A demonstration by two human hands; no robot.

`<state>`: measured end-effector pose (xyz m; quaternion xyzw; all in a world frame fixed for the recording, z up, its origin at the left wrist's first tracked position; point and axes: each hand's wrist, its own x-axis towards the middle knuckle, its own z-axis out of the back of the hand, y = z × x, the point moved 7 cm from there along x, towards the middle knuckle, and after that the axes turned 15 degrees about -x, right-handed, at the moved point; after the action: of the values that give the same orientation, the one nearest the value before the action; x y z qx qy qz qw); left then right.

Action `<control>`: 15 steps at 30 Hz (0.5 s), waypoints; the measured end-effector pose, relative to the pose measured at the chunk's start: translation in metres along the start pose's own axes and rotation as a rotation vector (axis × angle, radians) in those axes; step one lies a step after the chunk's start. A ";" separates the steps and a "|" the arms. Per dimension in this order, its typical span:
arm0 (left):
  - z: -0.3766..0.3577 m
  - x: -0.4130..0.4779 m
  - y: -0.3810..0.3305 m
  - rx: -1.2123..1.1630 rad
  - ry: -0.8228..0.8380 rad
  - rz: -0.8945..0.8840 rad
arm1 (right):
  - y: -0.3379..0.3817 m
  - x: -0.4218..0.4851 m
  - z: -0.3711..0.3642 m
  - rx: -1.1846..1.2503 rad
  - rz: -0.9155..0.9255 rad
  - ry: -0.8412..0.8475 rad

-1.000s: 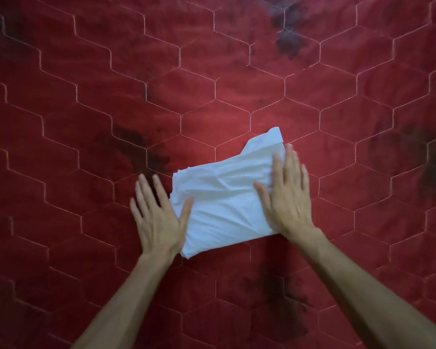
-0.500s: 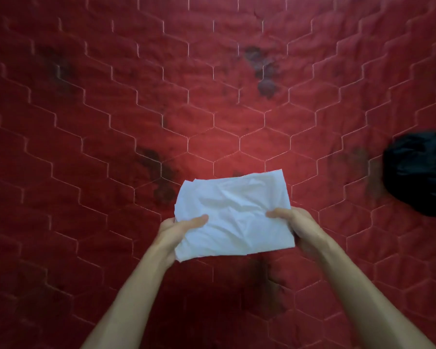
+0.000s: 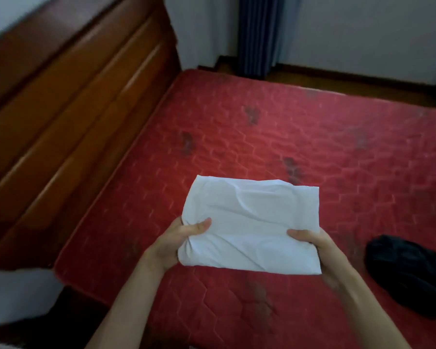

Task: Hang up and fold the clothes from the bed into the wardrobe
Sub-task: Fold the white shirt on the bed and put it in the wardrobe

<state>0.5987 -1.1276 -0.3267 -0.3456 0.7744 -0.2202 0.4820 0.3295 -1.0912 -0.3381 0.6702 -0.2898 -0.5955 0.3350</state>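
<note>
A folded white garment [image 3: 252,222] is held flat in the air above the red quilted bed [image 3: 337,152]. My left hand [image 3: 176,243] grips its near left edge, thumb on top and fingers underneath. My right hand [image 3: 315,248] grips its near right edge the same way. A crumpled black garment [image 3: 408,273] lies on the bed at the right, apart from both hands.
A brown wooden headboard [image 3: 68,107] runs along the bed's left side. Beyond the bed are a white wall, a dark blue curtain [image 3: 258,34] and a strip of wooden floor [image 3: 363,84]. Something pale [image 3: 18,293] sits at the lower left corner.
Both hands went from pressing the white garment flat on the bed to gripping its sides and lifting it. The view has risen, showing the headboard, wall and black garment.
</note>
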 end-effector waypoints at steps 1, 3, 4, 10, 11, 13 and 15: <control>-0.003 -0.027 -0.009 -0.014 -0.022 -0.046 | 0.012 -0.014 -0.009 -0.023 0.038 0.014; -0.005 -0.081 -0.021 -0.026 -0.074 -0.130 | 0.036 -0.040 -0.032 -0.066 0.107 0.053; -0.001 -0.107 -0.025 -0.030 -0.109 -0.170 | 0.047 -0.052 -0.045 -0.084 0.138 0.079; 0.044 -0.254 -0.019 -0.011 -0.443 -0.418 | 0.094 -0.116 -0.138 -0.196 0.315 0.191; 0.055 -0.277 -0.015 -0.007 -0.510 -0.460 | 0.100 -0.126 -0.158 -0.227 0.346 0.215; 0.079 -0.322 -0.006 -0.017 -0.631 -0.519 | 0.106 -0.147 -0.202 -0.282 0.389 0.278; 0.102 -0.366 0.005 0.000 -0.725 -0.548 | 0.106 -0.168 -0.249 -0.331 0.399 0.374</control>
<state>0.7972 -0.8517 -0.1577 -0.5925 0.4357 -0.2044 0.6460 0.5571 -0.9970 -0.1360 0.6344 -0.2483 -0.4237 0.5970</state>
